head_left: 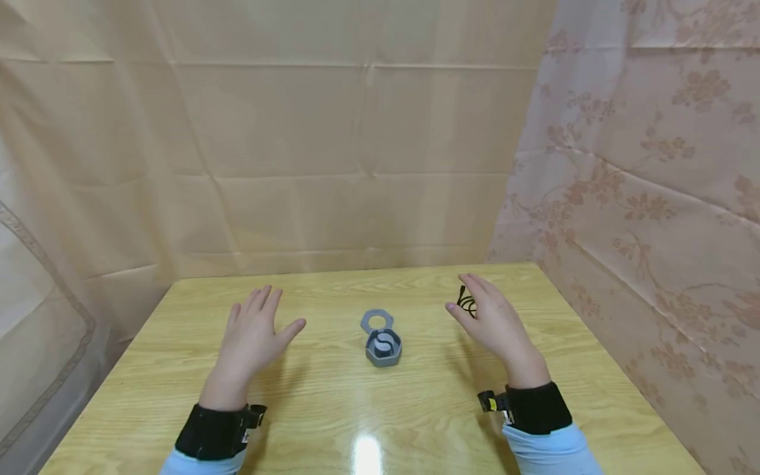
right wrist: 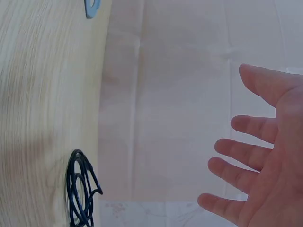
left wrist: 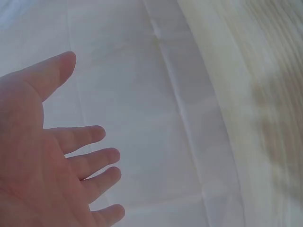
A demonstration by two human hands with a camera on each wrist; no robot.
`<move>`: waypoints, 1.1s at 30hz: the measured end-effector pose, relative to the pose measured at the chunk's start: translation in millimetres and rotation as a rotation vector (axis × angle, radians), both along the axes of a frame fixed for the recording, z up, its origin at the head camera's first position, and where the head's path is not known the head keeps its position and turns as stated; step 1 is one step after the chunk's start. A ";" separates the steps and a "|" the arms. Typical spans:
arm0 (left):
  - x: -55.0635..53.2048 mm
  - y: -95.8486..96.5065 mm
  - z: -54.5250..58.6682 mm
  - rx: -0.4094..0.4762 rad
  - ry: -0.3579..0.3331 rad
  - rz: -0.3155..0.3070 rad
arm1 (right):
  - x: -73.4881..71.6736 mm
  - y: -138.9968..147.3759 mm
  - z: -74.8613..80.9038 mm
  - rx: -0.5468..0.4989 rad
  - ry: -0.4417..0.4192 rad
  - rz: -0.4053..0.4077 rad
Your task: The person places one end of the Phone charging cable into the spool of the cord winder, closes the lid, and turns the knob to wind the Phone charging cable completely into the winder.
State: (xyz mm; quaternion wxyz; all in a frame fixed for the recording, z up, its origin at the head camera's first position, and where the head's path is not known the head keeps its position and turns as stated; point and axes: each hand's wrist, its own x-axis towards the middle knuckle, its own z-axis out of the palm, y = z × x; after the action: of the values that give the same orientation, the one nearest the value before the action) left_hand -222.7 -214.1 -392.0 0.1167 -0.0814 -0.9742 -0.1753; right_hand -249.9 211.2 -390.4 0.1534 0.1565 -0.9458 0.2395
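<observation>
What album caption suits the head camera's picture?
Left hand and right hand, open above a table; gray box between them, black cord partly behind the right.

Passage either side of grey case (head_left: 382, 359), black cable (right wrist: 87, 189) below right fingers (right wrist: 244, 153), curtain (head_left: 356, 132) beyond table (head_left: 320, 396)

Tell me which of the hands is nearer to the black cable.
Right. In the head view, the right hand covers part of the coiled black cable; the left hand is farther off, on the opposite side of the grey case.
</observation>
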 end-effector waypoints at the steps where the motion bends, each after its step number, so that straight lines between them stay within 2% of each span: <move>1: 0.8 0.8 1.5 0.002 0.007 -0.001 | 0.7 -0.6 1.0 -0.008 -0.004 0.004; 8: 4.9 4.5 5.0 -0.002 0.029 -0.007 | 4.1 -5.0 4.7 -0.010 -0.026 0.042; 17: 9.7 11.0 8.1 0.011 0.020 -0.040 | 8.9 -17.1 6.6 -0.030 -0.077 0.105; 25: 13.0 19.1 13.5 0.032 -0.054 -0.052 | 12.3 -31.9 6.8 0.000 -0.135 0.166; 33: 12.1 24.6 9.6 0.042 -0.098 -0.101 | 11.1 -46.2 -0.3 0.039 -0.201 0.218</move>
State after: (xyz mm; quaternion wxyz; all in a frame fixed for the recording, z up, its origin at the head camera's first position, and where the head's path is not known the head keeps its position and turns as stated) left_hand -210.6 -189.5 -382.4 0.0614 -0.1191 -0.9696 -0.2049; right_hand -238.8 164.9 -390.7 0.0280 0.2367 -0.9383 0.2505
